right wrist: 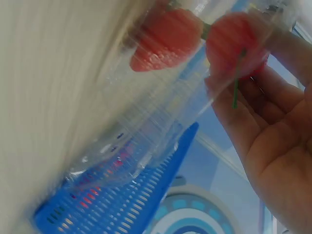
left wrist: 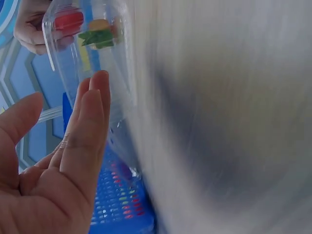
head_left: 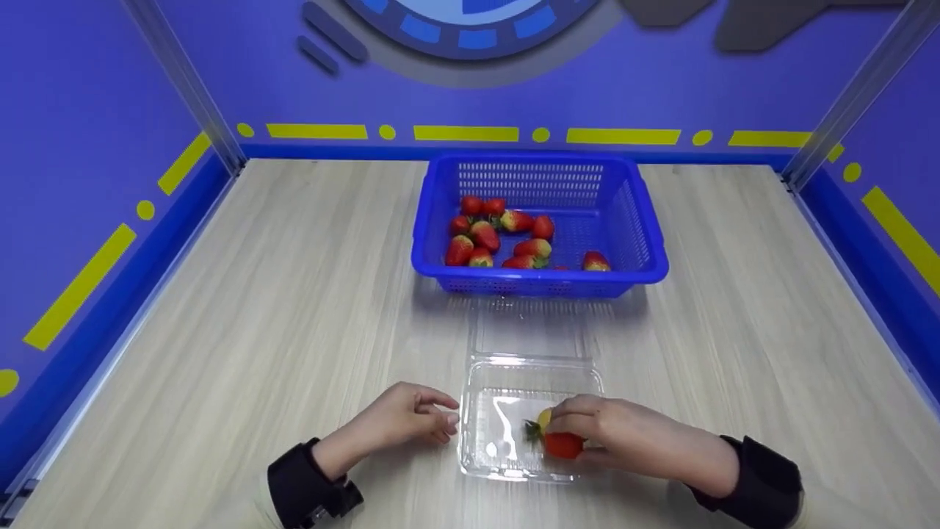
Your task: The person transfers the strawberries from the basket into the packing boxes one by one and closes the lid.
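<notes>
A clear plastic clamshell box (head_left: 488,463) lies with its lid folded back toward a blue basket. My right hand (head_left: 624,437) reaches over the box's right side and grips a red strawberry (head_left: 564,445) between thumb and fingers. In the right wrist view, that strawberry (right wrist: 231,44) shows a thin green stem hanging by the palm. A second strawberry (right wrist: 168,41) lies beside it, seen through the box's clear wall; its green leaves (left wrist: 97,38) show in the left wrist view. My left hand (head_left: 407,419) holds nothing, its relaxed fingertips right at the box's left edge.
Behind the box stands the blue perforated basket (head_left: 540,275) with several strawberries (head_left: 485,235) in it. The clear lid (head_left: 529,334) reaches to the basket's front. Blue panels (head_left: 330,95) with yellow marks enclose the wooden table (head_left: 294,294) at the back and sides.
</notes>
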A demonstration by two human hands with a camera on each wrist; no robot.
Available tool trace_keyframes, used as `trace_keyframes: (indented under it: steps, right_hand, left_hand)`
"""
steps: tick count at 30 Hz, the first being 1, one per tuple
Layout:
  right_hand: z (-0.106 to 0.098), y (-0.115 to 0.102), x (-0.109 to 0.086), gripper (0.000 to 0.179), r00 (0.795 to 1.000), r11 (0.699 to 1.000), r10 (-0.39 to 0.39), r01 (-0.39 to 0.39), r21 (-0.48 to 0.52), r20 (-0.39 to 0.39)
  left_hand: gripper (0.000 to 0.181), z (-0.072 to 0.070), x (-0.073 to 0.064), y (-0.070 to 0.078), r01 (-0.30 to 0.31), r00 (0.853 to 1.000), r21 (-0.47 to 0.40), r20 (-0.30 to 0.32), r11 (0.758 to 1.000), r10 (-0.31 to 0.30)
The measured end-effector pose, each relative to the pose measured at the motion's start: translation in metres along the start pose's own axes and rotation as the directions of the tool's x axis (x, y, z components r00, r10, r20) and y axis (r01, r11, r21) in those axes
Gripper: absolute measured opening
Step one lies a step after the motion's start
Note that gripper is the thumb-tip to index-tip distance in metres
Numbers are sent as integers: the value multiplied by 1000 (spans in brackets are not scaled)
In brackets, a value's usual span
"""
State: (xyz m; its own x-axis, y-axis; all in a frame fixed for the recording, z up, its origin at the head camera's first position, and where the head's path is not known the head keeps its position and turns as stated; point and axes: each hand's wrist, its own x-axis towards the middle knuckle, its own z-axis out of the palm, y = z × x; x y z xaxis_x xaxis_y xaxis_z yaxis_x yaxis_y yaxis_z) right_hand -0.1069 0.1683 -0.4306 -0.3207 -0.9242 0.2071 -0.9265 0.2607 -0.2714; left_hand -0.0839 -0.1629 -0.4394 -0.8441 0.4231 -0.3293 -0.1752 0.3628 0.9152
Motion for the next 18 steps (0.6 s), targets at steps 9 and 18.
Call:
trace_keyframes:
  steps: [9, 18]
  right_hand:
    - [6, 7, -2, 46, 999, 1000, 10, -11, 25, 34]
    - [8, 9, 1, 44, 986, 997, 77, -80, 15, 147]
  left_hand:
    - [27, 10, 7, -6, 37, 999, -108, -21, 993, -40]
    - [19, 16, 9, -7, 42, 999, -144, 4, 989, -42]
